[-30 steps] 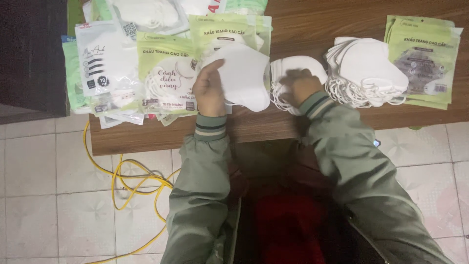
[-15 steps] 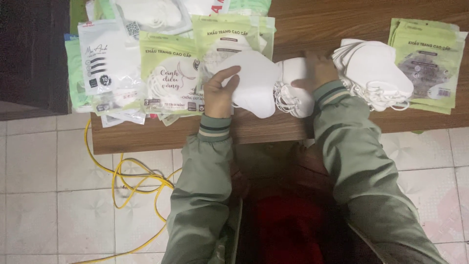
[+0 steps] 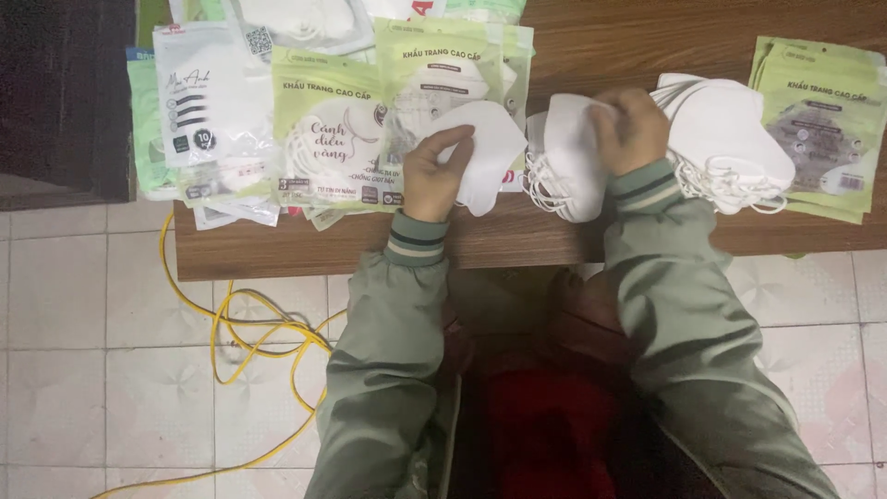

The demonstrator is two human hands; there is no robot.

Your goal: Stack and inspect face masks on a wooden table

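change since earlier frame: both hands have shifted right along the desk; the left hand has carried its single mask clear of the bundle, and the right hand has gone from the bundle's near edge to its top.
left hand (image 3: 434, 180): closed on one white mask (image 3: 485, 152), thumb over its upper edge, held flat just above the desk (image 3: 517, 242).
right hand (image 3: 633, 129): fingers curled down over the top of a small bundle of white masks (image 3: 564, 162), pressing or gripping it; ear loops trail from the bundle's left side.
position of the masks: single mask just left of the bundle, edges close or touching; which of the two cannot be told.
loose stack (image 3: 730, 139): a larger fanned pile of white masks, just right of the right hand.
packets, left (image 3: 323, 129): green and white printed pouches overlapping in a row, some already holding masks.
packets, right (image 3: 822, 129): a few green pouches at the desk's far right edge.
floor: pale tiles with a yellow cable (image 3: 259, 342) looped below the desk.
progress, as judged: several pouches appear filled; one mask is separated, while the bundle and loose stack remain unpacked, so much work seems left.
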